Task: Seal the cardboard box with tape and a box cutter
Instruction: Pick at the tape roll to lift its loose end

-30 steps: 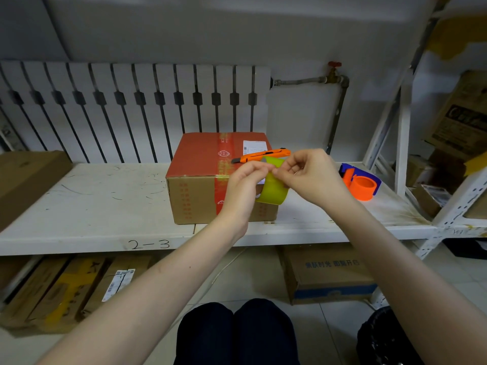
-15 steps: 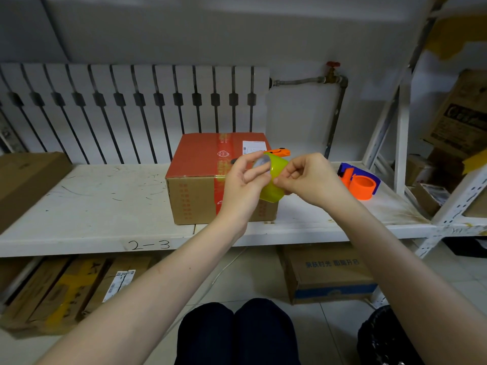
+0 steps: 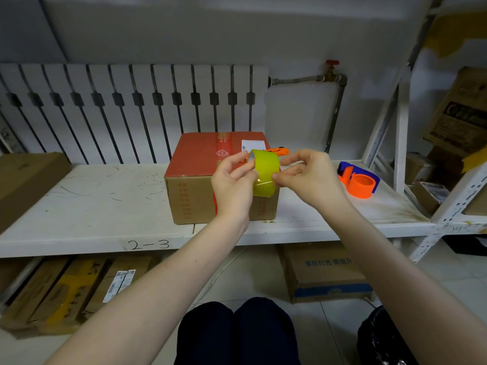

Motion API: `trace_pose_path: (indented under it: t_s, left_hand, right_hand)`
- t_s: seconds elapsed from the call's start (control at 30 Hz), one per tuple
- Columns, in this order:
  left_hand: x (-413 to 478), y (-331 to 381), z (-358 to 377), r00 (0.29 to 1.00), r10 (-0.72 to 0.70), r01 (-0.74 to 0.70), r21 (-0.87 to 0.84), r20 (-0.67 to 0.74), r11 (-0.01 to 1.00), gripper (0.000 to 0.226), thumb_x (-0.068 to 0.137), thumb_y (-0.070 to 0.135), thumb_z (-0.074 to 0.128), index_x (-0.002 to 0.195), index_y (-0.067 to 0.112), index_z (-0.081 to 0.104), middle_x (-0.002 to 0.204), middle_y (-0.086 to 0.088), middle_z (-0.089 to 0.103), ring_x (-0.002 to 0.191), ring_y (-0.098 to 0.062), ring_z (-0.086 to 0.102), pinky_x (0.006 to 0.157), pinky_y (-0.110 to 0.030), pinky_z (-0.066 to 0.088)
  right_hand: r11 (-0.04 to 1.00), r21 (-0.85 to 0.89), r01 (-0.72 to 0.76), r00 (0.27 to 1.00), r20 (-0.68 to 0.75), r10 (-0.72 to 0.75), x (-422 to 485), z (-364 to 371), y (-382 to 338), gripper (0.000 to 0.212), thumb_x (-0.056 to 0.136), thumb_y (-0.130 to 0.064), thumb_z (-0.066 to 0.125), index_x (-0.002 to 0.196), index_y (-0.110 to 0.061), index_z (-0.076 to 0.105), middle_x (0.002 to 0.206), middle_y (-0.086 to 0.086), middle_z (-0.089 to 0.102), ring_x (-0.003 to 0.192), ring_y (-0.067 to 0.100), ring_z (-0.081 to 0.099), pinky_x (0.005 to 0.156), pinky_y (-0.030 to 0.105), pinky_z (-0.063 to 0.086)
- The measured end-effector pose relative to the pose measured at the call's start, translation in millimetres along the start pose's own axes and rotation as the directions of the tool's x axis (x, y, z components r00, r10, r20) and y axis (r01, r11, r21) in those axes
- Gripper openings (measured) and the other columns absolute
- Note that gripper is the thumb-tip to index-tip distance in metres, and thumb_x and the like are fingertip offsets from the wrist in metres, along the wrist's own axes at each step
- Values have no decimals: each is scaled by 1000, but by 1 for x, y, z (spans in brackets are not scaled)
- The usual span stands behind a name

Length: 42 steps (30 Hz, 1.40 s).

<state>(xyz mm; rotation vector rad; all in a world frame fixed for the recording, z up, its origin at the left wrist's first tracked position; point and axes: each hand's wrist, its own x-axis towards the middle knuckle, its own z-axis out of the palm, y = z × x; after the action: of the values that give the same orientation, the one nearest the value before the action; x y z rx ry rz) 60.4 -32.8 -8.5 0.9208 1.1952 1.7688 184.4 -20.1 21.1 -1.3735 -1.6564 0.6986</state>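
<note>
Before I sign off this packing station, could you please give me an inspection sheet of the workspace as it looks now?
Surface: white shelf, scuffed, marked "2-3" on its front edge.
Job's things: cardboard box with a red top stands on the shelf; yellow-green tape roll is held in front of it; orange box cutter lies on the box top, partly hidden by the roll.
Clutter: orange and blue tape dispenser on the shelf, right of the box.
Hands: left hand grips the roll; right hand pinches its lower edge.
Cables: thin pale cord on the floor under the shelf.
Surroundings: white radiator, pipe with red valve, cartons below.
</note>
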Motion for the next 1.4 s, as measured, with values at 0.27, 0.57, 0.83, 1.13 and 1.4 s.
trace_pose_path:
  t_s: [0.27, 0.57, 0.83, 1.13, 1.4]
  left_hand:
    - [6, 5, -8, 996, -83, 83, -16, -43, 996, 38, 83, -6, 60, 113, 17, 65, 91, 12, 68, 104, -12, 65, 96, -36, 52]
    - [5, 8, -7, 987, -162, 161, -99, -9, 982, 42, 77, -11, 61, 108, 17, 65, 113, -13, 70, 110, -24, 65, 104, -45, 46]
    - [0, 14, -11, 989, -148, 149, -74, 20, 986, 39, 81, -6, 60, 109, 22, 65, 115, -7, 70, 110, -20, 64, 103, -42, 47]
    - [5, 9, -12, 983, -182, 183, -115, 21, 976, 42, 80, -7, 60, 113, 19, 65, 116, -9, 69, 112, -23, 63, 102, -41, 47]
    - [9, 5, -15, 962, -274, 271, -106, -15, 957, 41, 83, -1, 62, 116, 24, 63, 115, -3, 70, 110, -22, 63, 98, -43, 49]
  right_hand:
    - [994, 100, 37, 985, -173, -19, -8, -6, 14, 18, 84, -13, 64, 100, -19, 60, 81, -2, 71, 78, 14, 69, 71, 36, 59]
    - [474, -494, 729, 586, 92, -805, -16, 19, 26, 17, 77, -13, 63, 94, -10, 67, 94, 5, 68, 89, 25, 62, 71, 38, 48]
    - [460, -644, 611, 617, 24, -786, -6, 27, 33, 21, 81, -25, 62, 95, -10, 67, 92, 6, 69, 86, 26, 64, 68, 38, 46]
    - [405, -692, 598, 571, 14, -821, -2, 26, 45, 22, 86, -28, 60, 101, -17, 70, 99, 8, 67, 90, 26, 61, 73, 38, 43]
    - [400, -657, 639, 503, -37, -864, 1, 19, 67, 20, 84, -29, 61, 79, -15, 74, 84, 5, 70, 76, 21, 63, 73, 34, 41]
